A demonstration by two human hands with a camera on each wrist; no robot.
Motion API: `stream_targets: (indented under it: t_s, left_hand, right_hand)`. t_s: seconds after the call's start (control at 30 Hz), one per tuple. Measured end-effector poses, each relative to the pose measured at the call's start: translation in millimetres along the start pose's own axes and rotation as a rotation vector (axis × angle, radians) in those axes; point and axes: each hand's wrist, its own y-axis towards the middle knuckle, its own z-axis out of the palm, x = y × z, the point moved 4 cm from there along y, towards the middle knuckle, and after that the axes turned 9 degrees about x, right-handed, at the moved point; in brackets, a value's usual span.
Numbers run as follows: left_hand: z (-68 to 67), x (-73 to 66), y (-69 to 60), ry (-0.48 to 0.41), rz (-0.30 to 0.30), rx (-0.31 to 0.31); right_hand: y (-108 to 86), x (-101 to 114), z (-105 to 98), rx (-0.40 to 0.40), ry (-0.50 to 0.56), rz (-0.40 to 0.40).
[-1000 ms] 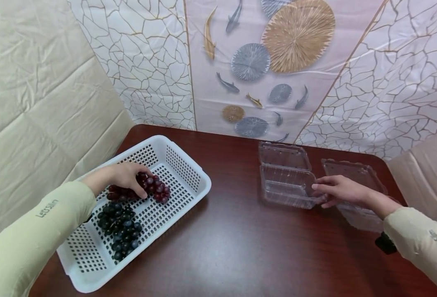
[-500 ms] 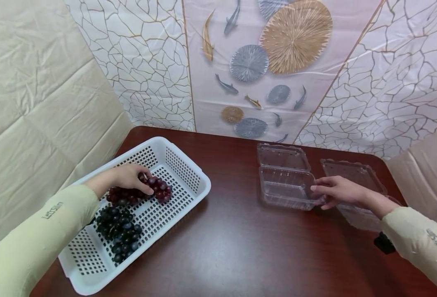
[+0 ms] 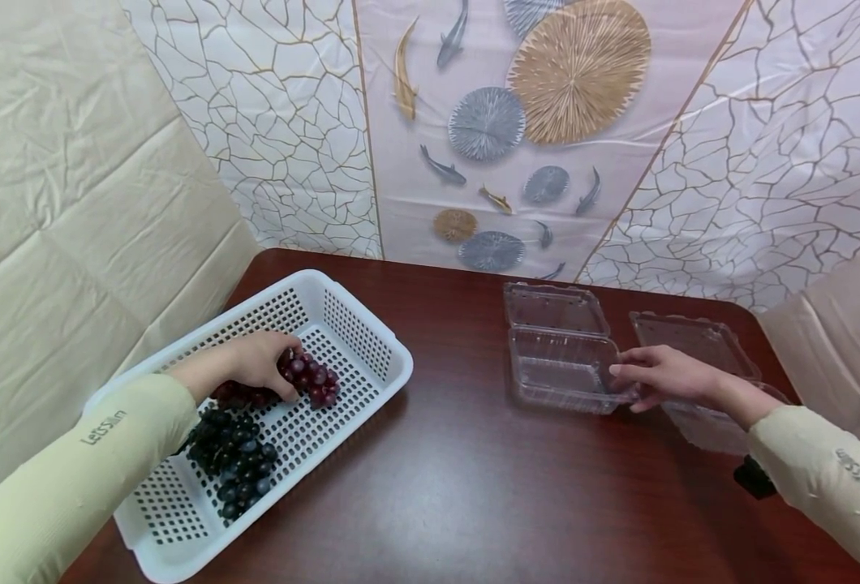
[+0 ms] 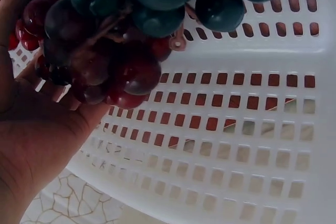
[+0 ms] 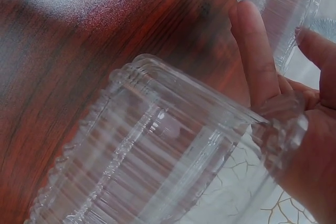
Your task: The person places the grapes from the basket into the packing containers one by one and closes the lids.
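Note:
In the head view my left hand reaches into a white perforated plastic basket and grips a bunch of red grapes. The palm covers part of that bunch. Dark grapes lie beside it, nearer to me; in the left wrist view the red grapes are against my fingers. At the right, my right hand holds the right-hand rim of an open clear plastic clamshell box. Its wall stands between thumb and finger in the right wrist view. I see nothing inside this box.
A second clear clamshell box, lid raised, stands to the right, partly under my right forearm. Everything rests on a dark red-brown table. Patterned cloth hangs behind the table's far edge.
My left fingers and thumb have shifted slightly about the red grapes, and the bunch has moved a little. The right hand and both boxes keep their places.

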Motion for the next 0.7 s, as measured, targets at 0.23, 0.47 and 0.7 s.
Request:
stream_targets:
  t_s: [0.23,0.47,0.7]
  left_hand:
    - [1.8,0.3,3.2,0.043,-0.002,-0.062]
    - [2.2,-2.9,6.1,0.113,-0.008,-0.052]
    - [-2.8,6.6,2.9,-0.012,0.012,-0.065]
  right_hand:
    - [1.4,-2,0,-0.007,0.009,-0.011]
    - [1.3,0,0,-0.011,0.001,-0.003]
    - [0.8,-2,1,-0.007,-0.005,0.006]
